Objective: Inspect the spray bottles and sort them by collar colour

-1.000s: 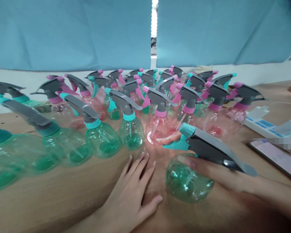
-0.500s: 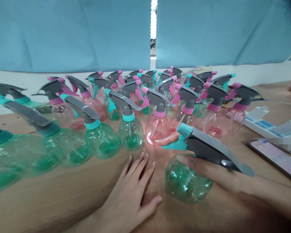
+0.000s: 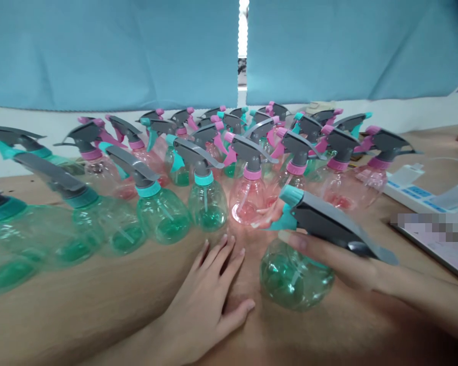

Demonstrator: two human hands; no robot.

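Observation:
My right hand (image 3: 328, 254) is wrapped round the neck of a clear green spray bottle (image 3: 295, 282) with a turquoise nozzle and grey head. Its thumb crosses the near side of the neck, while fingertips curl over the turquoise trigger (image 3: 284, 221). The bottle stands on or just above the wooden table, nozzle pointing left and away. Flat on the table to its left lies my left hand (image 3: 206, 295), fingers spread and holding nothing. Just beyond its fingertips stand a green spray bottle (image 3: 208, 206) and a pink spray bottle (image 3: 248, 198).
Several more green and pink spray bottles stand in rows across the table (image 3: 110, 315), including a green bottle (image 3: 164, 216) at left and a pink-collared bottle (image 3: 338, 183) at right. A white power strip (image 3: 416, 190) and a phone (image 3: 435, 239) lie at right. Blue curtains (image 3: 118, 56) hang behind.
My right fingers have curled in and the trigger sits closer to the bottle's neck. My left hand stays flat in place. The view has shifted slightly.

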